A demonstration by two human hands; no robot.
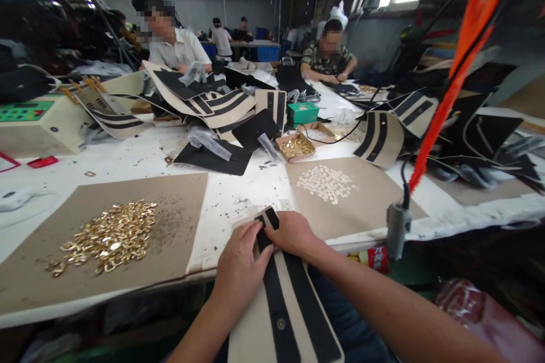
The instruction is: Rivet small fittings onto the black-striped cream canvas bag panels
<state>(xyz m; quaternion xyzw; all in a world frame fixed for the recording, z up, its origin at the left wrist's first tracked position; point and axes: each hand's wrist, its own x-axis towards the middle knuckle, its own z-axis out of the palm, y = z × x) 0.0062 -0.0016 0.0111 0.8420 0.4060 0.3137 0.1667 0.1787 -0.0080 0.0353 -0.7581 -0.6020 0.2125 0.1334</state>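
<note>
While both thumbs press close together on its far end, the striped panel (290, 295) lies lengthwise in front of the person, at the middle of the near edge of the white table (221, 221). Its long axis runs away from the body, leaning slightly left as it goes, so the far end points across the table; whether that end rests on the tabletop cannot be told. Two dark stripes follow the axis, and a round snap (280, 324) sits in the left one, toward the body.

The left hand (240, 264) grips the panel's left side, back of the hand up, fingers reaching over the far end and thumb slanting inward, with its forearm rising from below. The right hand (293, 232) is closed on the far end from the right, fingers curled and thumb laid on the dark material, its forearm coming in on a long diagonal. Whether a small part sits between the fingertips cannot be told.

On the table's left part, gold hardware (121, 232) is heaped on a brown sheet (183, 198). On its right part, pale discs (326, 182) are spread over another sheet. At the table's middle, an open carton (296, 146) holds gold pieces, near a green box (302, 114). At the table's far side, a person in camouflage (327, 57) bends over work.
</note>
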